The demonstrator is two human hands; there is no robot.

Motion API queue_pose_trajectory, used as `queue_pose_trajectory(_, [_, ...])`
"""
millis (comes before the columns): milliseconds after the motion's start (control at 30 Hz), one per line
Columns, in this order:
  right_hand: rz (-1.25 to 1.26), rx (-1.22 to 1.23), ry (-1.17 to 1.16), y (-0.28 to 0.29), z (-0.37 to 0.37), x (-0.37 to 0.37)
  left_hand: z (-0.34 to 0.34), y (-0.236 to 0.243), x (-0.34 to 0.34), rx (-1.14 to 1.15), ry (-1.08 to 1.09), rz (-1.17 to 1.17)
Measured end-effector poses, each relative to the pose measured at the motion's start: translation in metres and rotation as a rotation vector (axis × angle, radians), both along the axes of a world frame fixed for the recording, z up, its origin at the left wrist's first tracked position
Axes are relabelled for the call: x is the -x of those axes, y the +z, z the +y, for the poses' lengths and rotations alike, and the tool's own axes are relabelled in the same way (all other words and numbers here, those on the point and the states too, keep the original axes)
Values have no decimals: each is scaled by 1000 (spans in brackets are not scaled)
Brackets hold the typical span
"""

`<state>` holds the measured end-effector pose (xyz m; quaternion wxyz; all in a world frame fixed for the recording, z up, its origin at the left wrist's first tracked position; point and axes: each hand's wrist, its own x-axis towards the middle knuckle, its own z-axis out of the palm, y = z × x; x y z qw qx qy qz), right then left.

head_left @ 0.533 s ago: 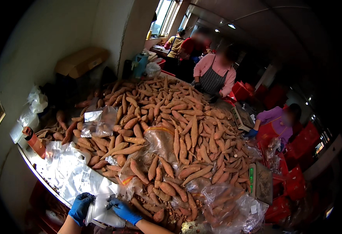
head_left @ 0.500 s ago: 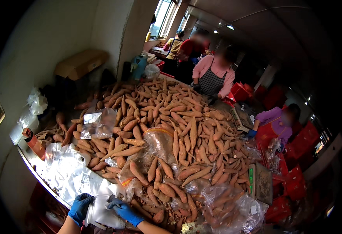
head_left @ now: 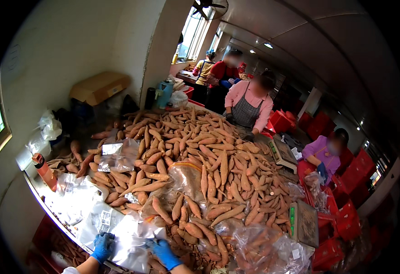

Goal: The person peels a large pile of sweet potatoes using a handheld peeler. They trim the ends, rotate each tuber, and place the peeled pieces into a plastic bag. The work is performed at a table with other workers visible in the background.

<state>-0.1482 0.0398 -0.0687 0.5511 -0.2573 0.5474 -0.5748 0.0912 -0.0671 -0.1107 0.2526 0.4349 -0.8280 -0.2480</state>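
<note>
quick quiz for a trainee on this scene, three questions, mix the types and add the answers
1. True or false: the left hand is bare.
2. What stands near the left edge of the table? a) digital scale b) orange water bottle c) fan
3. Fill the gap: the right hand touches glossy ___.

Key: 1. False, it wears a blue glove. 2. b. 3. Plastic.

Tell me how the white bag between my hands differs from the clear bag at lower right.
The white bag lies fairly flat; the clear bag is crumpled. The white bag looks bright and pale; sweet potatoes show through the clear bag. The white bag lies between the left hand and the right hand; no hand touches the clear bag. Both look like plastic.
</note>
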Motion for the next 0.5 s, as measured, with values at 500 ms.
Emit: queue_pose_trajectory(500, [287,126,-855,66,125,135,-11,3,-1,49,-97,-164])
